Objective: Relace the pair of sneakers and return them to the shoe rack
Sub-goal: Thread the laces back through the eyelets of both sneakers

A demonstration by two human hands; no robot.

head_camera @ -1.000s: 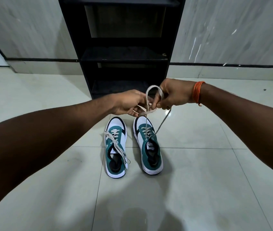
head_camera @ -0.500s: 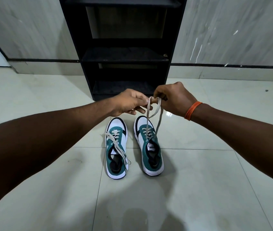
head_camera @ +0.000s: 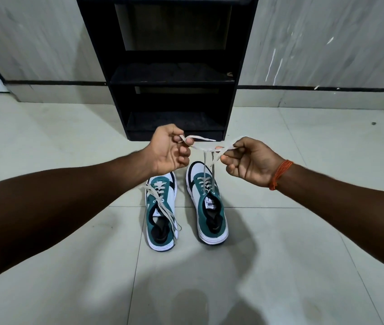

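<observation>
Two teal-and-white sneakers stand side by side on the floor, toes toward the rack. The right sneaker (head_camera: pixel 209 207) has its grey lace (head_camera: pixel 206 165) drawn straight up from the top eyelets. My left hand (head_camera: pixel 168 152) pinches one loop of that lace and my right hand (head_camera: pixel 248 160) pinches the other, held apart above the shoe's toe with a crossing between them. The left sneaker (head_camera: pixel 160 214) lies with its lace (head_camera: pixel 163 207) loose across the tongue and trailing over the side. The black shoe rack (head_camera: pixel 116 66) stands against the wall just beyond.
The rack's shelves (head_camera: pixel 172 76) look dark and bare. Pale floor tiles (head_camera: pixel 69 266) spread all around the shoes. A marbled wall with a dark skirting stripe (head_camera: pixel 327 88) runs behind. An orange thread band (head_camera: pixel 280 174) circles my right wrist.
My hands were close together above the right sneaker; they have pulled apart sideways, stretching the lace loops out between them. The shoes have not moved.
</observation>
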